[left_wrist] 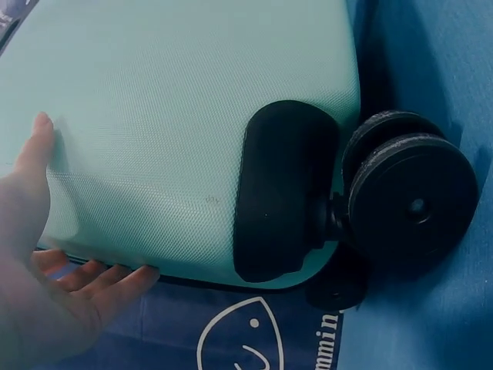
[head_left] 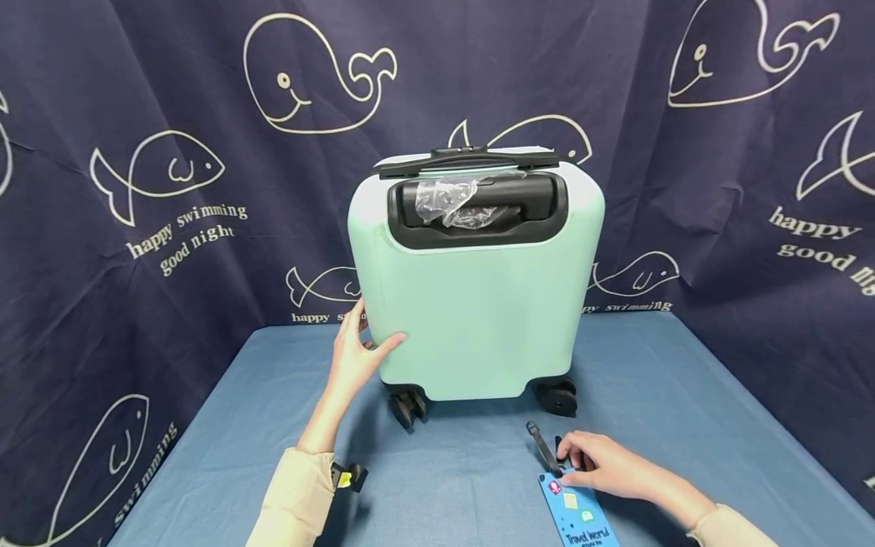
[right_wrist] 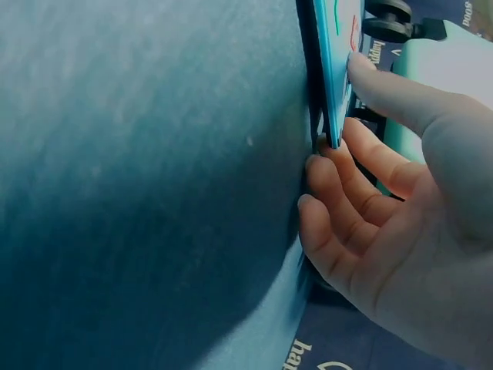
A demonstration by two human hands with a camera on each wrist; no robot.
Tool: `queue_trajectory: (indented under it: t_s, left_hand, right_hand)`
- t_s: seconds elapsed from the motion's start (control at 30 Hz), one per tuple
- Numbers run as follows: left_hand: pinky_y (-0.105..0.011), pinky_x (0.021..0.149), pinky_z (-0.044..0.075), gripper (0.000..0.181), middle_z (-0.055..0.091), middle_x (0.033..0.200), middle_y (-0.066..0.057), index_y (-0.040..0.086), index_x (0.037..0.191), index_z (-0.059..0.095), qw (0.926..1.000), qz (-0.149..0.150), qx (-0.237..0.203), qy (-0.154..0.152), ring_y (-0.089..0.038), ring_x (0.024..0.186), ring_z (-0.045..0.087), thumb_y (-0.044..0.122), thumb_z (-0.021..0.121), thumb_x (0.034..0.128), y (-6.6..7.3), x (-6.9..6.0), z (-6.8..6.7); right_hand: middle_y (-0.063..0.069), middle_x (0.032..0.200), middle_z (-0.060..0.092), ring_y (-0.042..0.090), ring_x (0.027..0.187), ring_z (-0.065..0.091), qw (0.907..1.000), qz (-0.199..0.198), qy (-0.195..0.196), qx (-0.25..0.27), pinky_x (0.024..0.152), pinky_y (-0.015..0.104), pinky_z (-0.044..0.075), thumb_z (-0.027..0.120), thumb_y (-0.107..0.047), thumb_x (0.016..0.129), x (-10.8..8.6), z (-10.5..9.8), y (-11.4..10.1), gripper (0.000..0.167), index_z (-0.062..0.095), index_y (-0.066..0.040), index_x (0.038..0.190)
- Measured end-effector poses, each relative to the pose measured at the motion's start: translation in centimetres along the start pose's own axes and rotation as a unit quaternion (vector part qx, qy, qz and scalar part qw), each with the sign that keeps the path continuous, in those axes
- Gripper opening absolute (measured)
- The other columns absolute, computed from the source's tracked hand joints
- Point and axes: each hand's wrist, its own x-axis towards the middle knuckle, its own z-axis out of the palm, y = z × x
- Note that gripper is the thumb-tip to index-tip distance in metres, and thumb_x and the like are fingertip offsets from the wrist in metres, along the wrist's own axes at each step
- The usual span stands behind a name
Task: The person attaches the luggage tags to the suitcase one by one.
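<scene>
A mint-green suitcase [head_left: 478,319] stands upright on its black wheels. My left hand [head_left: 355,357] grips its lower left edge, thumb on the broad face and fingers round the side; the left wrist view shows the hand [left_wrist: 62,285] beside a black wheel [left_wrist: 416,200]. A blue luggage tag [head_left: 577,509] with a dark strap [head_left: 543,448] lies in front of the suitcase, to the right. My right hand [head_left: 608,463] pinches the strap end of the tag; in the right wrist view the hand [right_wrist: 400,193] has its thumb on the tag's face [right_wrist: 339,62] and its fingers at the edge.
Blue cloth [head_left: 424,471] covers the table. Behind and at both sides hangs a navy curtain [head_left: 205,76] with whale and fish drawings. Clear plastic film [head_left: 447,199] is wrapped round the suitcase's recessed black handle [head_left: 533,196].
</scene>
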Motion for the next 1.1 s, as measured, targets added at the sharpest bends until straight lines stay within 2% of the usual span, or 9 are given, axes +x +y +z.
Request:
queue_trajectory:
  t_s: [0.2, 0.37, 0.57, 0.7, 0.9, 1.1]
  left_hand:
    - [-0.045, 0.085, 0.052, 0.080, 0.047, 0.122, -0.008, 0.023, 0.141, 0.038, 1.0000, 0.004, 0.002, 0.006, -0.026, 0.114, 0.053, 0.042, 0.077, 0.0741, 0.04, -0.08, 0.05]
    - [-0.044, 0.085, 0.052, 0.080, 0.046, 0.124, -0.008, 0.024, 0.141, 0.038, 0.9999, 0.010, -0.009, 0.003, -0.027, 0.113, 0.053, 0.041, 0.078, 0.0741, -0.13, -0.07, 0.06]
    - [-0.046, 0.087, 0.051, 0.083, 0.044, 0.125, -0.007, 0.027, 0.143, 0.035, 1.0000, 0.000, -0.007, -0.002, -0.026, 0.114, 0.052, 0.043, 0.078, 0.0733, -0.34, -0.05, 0.06]
    - [-0.046, 0.087, 0.051, 0.082, 0.045, 0.124, -0.008, 0.028, 0.143, 0.035, 1.0000, -0.002, -0.007, -0.001, -0.025, 0.114, 0.052, 0.044, 0.077, 0.0736, -0.33, -0.06, 0.09]
    - [-0.045, 0.087, 0.051, 0.082, 0.045, 0.123, -0.008, 0.027, 0.143, 0.035, 1.0000, 0.000, -0.006, 0.002, -0.024, 0.114, 0.052, 0.046, 0.076, 0.0740, -0.46, -0.08, 0.19]
    - [-0.046, 0.087, 0.051, 0.083, 0.045, 0.123, -0.008, 0.027, 0.143, 0.034, 1.0000, -0.005, -0.005, 0.001, -0.026, 0.115, 0.052, 0.048, 0.075, 0.0743, -0.46, -0.10, 0.19]
  right_hand:
    - [-0.008, 0.074, 0.049, -0.003, 0.061, 0.042, 0.9995, -0.004, 0.016, 0.027, 0.054, 0.018, 0.038, 0.070, -0.030, 0.083, -0.11, 0.13, 0.38, 0.021, 0.061, -0.012, 0.091]
    - [-0.009, 0.075, 0.048, -0.003, 0.061, 0.041, 0.9985, -0.014, 0.019, 0.050, 0.053, 0.019, 0.038, 0.068, -0.027, 0.085, -0.30, 0.20, 0.61, 0.018, 0.064, -0.013, 0.095]
    - [-0.008, 0.075, 0.047, -0.002, 0.060, 0.041, 0.9963, -0.014, 0.016, 0.083, 0.051, 0.020, 0.036, 0.066, -0.021, 0.087, -0.58, 0.14, 0.63, 0.016, 0.064, -0.010, 0.098]
    - [-0.009, 0.076, 0.048, -0.002, 0.062, 0.042, 0.9968, -0.008, 0.018, 0.077, 0.053, 0.020, 0.038, 0.066, -0.021, 0.087, -0.64, 0.09, 0.63, 0.019, 0.067, -0.007, 0.100]
    - [-0.005, 0.080, 0.050, 0.000, 0.065, 0.044, 0.9956, 0.018, 0.025, 0.089, 0.054, 0.021, 0.039, 0.067, -0.021, 0.086, -0.68, 0.15, 0.59, 0.015, 0.065, -0.010, 0.096]
    - [-0.003, 0.079, 0.054, 0.002, 0.061, 0.047, 0.9891, 0.063, -0.008, 0.132, 0.051, 0.022, 0.041, 0.063, -0.020, 0.089, -0.80, -0.06, 0.05, 0.015, 0.060, -0.008, 0.098]
